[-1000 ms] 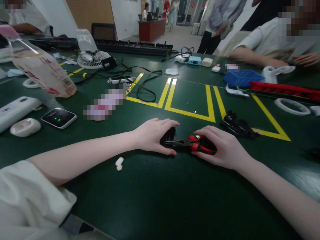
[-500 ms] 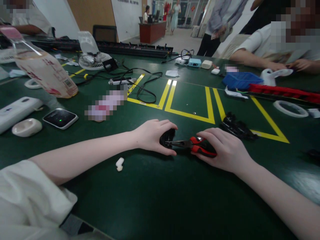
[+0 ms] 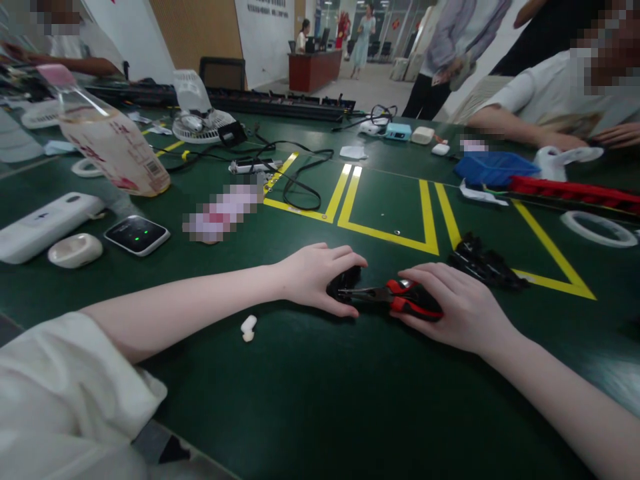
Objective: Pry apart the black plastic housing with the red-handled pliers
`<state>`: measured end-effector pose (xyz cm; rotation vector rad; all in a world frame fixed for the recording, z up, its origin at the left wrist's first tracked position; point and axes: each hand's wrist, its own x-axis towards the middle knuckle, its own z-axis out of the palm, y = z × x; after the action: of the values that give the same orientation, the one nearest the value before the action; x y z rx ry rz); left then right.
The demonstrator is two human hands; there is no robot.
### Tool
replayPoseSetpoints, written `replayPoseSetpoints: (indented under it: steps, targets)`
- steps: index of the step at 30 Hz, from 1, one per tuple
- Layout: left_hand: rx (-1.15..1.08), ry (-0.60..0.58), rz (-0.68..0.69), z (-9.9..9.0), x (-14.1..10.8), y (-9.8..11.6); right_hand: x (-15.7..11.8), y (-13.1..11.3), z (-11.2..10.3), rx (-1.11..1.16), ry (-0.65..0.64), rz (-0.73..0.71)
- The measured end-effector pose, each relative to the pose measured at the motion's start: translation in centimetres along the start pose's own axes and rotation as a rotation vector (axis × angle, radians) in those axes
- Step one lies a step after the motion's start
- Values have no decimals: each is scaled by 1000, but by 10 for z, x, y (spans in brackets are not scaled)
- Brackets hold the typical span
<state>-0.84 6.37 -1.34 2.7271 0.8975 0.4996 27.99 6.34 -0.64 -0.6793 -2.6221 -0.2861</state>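
Between the thumb and fingers of my left hand (image 3: pixel 316 277) is a small black part (image 3: pixel 343 283), partly covered by the hand. My right hand (image 3: pixel 457 303) is closed around red-and-black needle-nose pliers (image 3: pixel 407 298). The pliers' metal jaws point left and reach the black part; whether they grip anything in it is too small to tell. To the right, beyond my right hand, several black plastic pieces (image 3: pixel 483 261) lie in a heap on the green table (image 3: pixel 320 393). A small white earbud (image 3: pixel 249 327) rests below my left forearm.
At left stand a drink bottle (image 3: pixel 117 143), a white power bank (image 3: pixel 47 225), an earbud case (image 3: pixel 75 251) and a small screen device (image 3: pixel 137 235). Yellow tape (image 3: pixel 385 238) marks the table. Rightward are a blue tray (image 3: pixel 493 168), a tape roll (image 3: pixel 599 229) and a seated person's arm (image 3: pixel 520 130).
The whole view has shifted slightly, so the scene sits a little farther right. My hands keep hold of the black part and the pliers, with the jaws still at the part.
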Motion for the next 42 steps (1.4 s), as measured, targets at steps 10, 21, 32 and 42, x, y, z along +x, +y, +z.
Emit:
replayPoseSetpoints:
  steps: [10,21,32,42]
  targets:
    - [-5,-2,-7,0,0,-1,1,0,0,15,10,2]
    - [26,-9,-1,-1,-1,1,1,-1,0,-5,-4,-4]
    - [33,29,96,-2,-3,2,-1,2,2,-10,-15,36]
    - [44,-6,88,-3,-3,1,0,2,1,-20,-11,21]
